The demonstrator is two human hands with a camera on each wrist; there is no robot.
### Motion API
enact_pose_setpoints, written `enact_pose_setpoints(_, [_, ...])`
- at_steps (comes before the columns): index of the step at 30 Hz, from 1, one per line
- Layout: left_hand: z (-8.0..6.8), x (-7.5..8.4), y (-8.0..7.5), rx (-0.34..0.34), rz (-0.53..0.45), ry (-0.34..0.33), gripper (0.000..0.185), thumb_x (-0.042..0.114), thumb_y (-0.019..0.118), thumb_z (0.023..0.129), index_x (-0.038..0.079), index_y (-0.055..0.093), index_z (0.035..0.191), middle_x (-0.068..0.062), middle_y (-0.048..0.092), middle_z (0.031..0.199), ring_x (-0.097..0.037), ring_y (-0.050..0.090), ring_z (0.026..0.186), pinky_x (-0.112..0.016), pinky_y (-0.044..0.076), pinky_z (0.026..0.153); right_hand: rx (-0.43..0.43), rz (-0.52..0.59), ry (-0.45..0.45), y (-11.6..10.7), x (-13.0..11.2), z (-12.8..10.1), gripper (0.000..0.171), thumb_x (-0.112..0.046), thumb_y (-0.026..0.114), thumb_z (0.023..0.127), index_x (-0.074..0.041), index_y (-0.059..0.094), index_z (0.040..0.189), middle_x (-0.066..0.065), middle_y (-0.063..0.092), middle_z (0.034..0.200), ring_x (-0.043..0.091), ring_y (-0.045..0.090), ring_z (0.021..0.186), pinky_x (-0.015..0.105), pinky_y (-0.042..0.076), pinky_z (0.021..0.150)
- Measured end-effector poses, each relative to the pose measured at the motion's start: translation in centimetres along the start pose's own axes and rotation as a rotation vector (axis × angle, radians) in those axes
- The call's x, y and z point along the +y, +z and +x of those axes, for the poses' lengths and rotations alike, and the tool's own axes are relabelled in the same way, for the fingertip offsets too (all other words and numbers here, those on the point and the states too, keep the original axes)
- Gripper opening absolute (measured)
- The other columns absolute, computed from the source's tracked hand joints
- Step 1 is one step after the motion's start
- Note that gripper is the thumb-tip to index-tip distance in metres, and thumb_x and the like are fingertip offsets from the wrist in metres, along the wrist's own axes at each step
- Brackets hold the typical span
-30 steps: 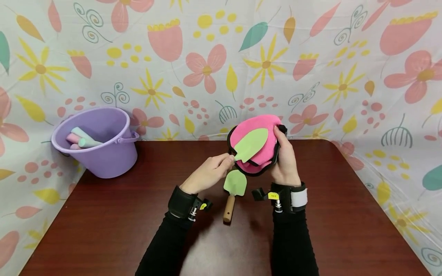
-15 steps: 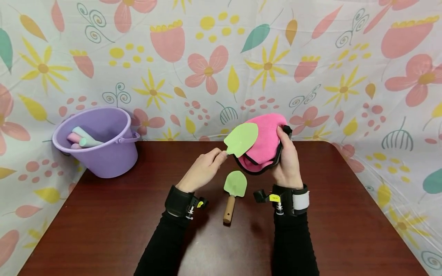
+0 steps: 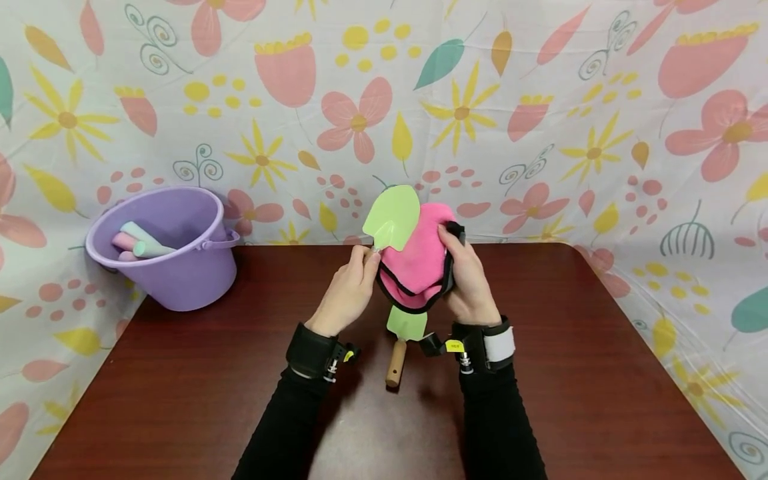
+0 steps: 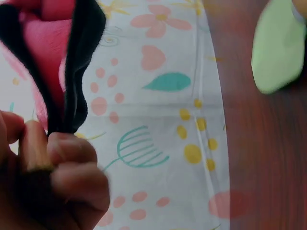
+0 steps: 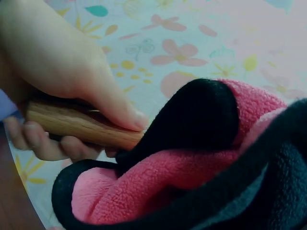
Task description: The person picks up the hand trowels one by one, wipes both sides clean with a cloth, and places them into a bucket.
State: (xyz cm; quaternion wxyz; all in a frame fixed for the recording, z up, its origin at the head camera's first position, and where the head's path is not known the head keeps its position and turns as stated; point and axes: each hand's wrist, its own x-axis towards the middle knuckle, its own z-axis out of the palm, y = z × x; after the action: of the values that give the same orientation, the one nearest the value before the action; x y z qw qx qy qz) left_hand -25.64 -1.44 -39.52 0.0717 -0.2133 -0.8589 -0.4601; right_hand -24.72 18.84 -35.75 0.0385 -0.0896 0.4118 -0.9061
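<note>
My left hand grips a small hand trowel by its wooden handle. Its light green blade points up and overlaps the left side of a pink cloth. That cloth is plush, edged in black and folded over. My right hand pinches it along its right edge, thumb on the front. Both are held up above the table's far side. Beneath them a second trowel, with the same green blade and wooden handle, lies on the table, its blade tip hidden behind the cloth.
A lilac bucket stands at the table's far left, with several pale pink and mint rolls inside. The dark brown table ends at a flower-printed curtain behind and along the sides.
The left hand's trowel has moved left and up from in front of the cloth, and its blade has turned more upright. My right hand has brought the cloth left.
</note>
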Motion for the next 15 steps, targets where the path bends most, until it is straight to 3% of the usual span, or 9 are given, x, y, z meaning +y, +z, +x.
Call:
enact_pose_setpoints(6, [-0.18,0.32,0.41,0.073,0.084,0.024,0.035,0.042,0.029,0.107,0.010,0.045,0.108,-0.003,0.041,0.069,-0.018,0.045,0.058,-0.031,0.036,0.053,-0.011,-0.043,0.013,0.30,0.52,0.01,0.041,-0.025,0.052,0.103,-0.009,0.043,0.140,0.009,0.049,0.139,0.018,0.051,0.124,0.031,0.042,0.100])
enact_pose_setpoints(11, [-0.12,0.43,0.75,0.060,0.039,0.035,0.036,0.043,0.028,0.107,0.014,0.049,0.103,-0.001,0.039,0.065,-0.015,0.041,0.054,-0.030,0.034,0.051,-0.011,-0.002,0.018,0.34,0.71,0.05,0.046,-0.026,0.053,0.103,-0.011,0.039,0.144,0.008,0.042,0.145,0.019,0.044,0.131,0.031,0.038,0.105])
enact_pose_setpoints(15, [-0.18,0.50,0.83,0.021,-0.016,0.044,0.036,0.041,0.027,0.108,0.014,0.049,0.099,0.000,0.038,0.069,-0.014,0.040,0.059,-0.029,0.036,0.056,-0.002,0.076,0.019,0.34,1.01,0.16,0.046,-0.023,0.053,0.103,-0.011,0.039,0.145,0.008,0.043,0.145,0.018,0.046,0.130,0.031,0.038,0.105])
